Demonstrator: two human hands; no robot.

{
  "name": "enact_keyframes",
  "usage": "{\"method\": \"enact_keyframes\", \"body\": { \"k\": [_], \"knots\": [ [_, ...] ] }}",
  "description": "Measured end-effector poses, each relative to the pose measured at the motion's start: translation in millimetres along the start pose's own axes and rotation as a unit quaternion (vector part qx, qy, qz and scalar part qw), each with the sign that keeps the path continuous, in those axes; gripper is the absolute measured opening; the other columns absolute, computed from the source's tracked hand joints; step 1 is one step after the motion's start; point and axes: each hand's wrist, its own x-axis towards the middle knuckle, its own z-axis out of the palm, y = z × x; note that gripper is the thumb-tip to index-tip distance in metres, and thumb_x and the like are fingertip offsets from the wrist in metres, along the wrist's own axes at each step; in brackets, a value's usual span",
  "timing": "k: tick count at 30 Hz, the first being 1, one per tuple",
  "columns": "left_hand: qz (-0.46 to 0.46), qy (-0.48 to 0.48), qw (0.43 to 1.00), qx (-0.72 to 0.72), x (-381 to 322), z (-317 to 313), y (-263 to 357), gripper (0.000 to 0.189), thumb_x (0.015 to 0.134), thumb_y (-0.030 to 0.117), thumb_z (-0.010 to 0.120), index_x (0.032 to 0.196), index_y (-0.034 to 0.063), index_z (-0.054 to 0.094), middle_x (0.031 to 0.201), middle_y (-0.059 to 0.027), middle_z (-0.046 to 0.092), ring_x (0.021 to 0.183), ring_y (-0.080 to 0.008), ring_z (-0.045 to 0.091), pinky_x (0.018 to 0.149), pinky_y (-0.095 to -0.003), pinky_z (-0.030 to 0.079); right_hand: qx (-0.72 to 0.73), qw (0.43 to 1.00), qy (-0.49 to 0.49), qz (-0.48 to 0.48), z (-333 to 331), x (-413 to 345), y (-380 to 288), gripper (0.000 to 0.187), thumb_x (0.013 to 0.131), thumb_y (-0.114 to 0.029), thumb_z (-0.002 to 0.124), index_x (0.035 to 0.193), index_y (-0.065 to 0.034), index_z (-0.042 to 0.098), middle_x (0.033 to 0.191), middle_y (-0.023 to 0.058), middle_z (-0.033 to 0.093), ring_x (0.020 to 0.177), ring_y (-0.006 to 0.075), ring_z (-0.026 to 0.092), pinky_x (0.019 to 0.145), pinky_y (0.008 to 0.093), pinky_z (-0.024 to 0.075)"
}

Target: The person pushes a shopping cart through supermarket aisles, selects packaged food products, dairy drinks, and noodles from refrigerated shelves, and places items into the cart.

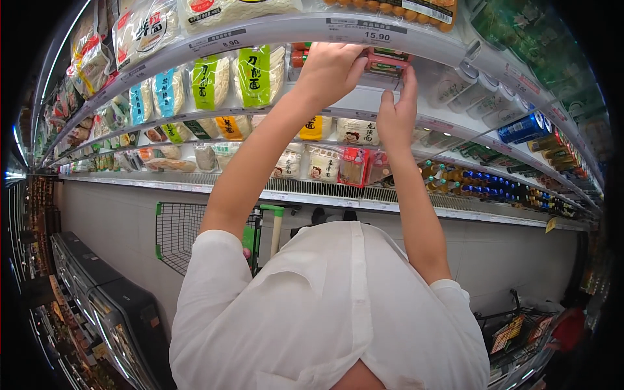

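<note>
A pink packaged item [387,65], perhaps sausages, sits with others under the front lip of an upper shelf. My left hand [334,70] reaches in at its left side, the fingertips partly hidden by the lip, so its hold cannot be made out. On the right, my right hand [399,114] has thumb and fingers apart, its longest fingertips close to the pack's right end; whether they touch is unclear. Red-and-green packs [300,57] show to the left of my left hand. Bagged noodles with green labels [258,75] stand on the same shelf.
The price-tag shelf edge [375,31] runs above my hands. Clear-lidded cups [458,83] and blue cans [524,127] are at the right. A green-trimmed shopping cart [178,234] stands at lower left, near a dark freezer chest [112,292]. Another cart [516,331] is at lower right.
</note>
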Motion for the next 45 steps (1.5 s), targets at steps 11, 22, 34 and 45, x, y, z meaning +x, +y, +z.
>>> {"method": "enact_keyframes", "body": {
  "k": [11, 22, 34, 45],
  "knots": [
    [-0.505, -0.044, 0.853, 0.121, -445, -24, 120, 0.061, 0.098, 0.025, 0.081, 0.144, -0.0056, 0.055, 0.128, -0.0233, 0.061, 0.122, -0.0444, 0.058, 0.105, -0.0509, 0.050, -0.007, 0.839, -0.469, 0.274, -109, -233, 144, 0.039, 0.109, -0.013, 0.066, 0.146, -0.0015, 0.067, 0.129, 0.0140, 0.079, 0.114, 0.0196, 0.076, 0.099, 0.0347, 0.0591],
    [-0.680, -0.144, 0.699, 0.166, -554, -51, 192, 0.051, 0.106, 0.057, 0.067, 0.094, 0.0075, 0.064, 0.076, -0.0222, 0.073, 0.074, -0.0501, 0.071, 0.065, -0.0601, 0.053, -0.183, 0.632, -0.731, 0.180, -95, -290, 273, 0.041, 0.098, -0.041, 0.072, 0.096, -0.0010, 0.082, 0.095, 0.0230, 0.080, 0.091, 0.0377, 0.077, 0.086, 0.0493, 0.0596],
    [-0.673, -0.126, 0.702, 0.195, -618, -120, 129, 0.059, 0.105, 0.066, 0.063, 0.093, 0.0082, 0.064, 0.074, -0.0216, 0.072, 0.072, -0.0504, 0.071, 0.064, -0.0610, 0.054, -0.250, 0.694, -0.630, 0.241, -99, -358, 304, 0.044, 0.100, -0.039, 0.068, 0.088, 0.0014, 0.080, 0.085, 0.0198, 0.079, 0.082, 0.0330, 0.077, 0.077, 0.0455, 0.0584],
    [-0.680, -0.120, 0.707, 0.153, -671, -215, 61, 0.060, 0.108, 0.064, 0.060, 0.092, 0.0061, 0.063, 0.078, -0.0238, 0.072, 0.077, -0.0521, 0.071, 0.067, -0.0627, 0.053, -0.379, 0.623, -0.663, 0.168, -129, -470, 273, 0.034, 0.097, -0.028, 0.064, 0.102, 0.0016, 0.080, 0.099, 0.0243, 0.081, 0.086, 0.0365, 0.080, 0.083, 0.0492, 0.0623]
  ]
}}
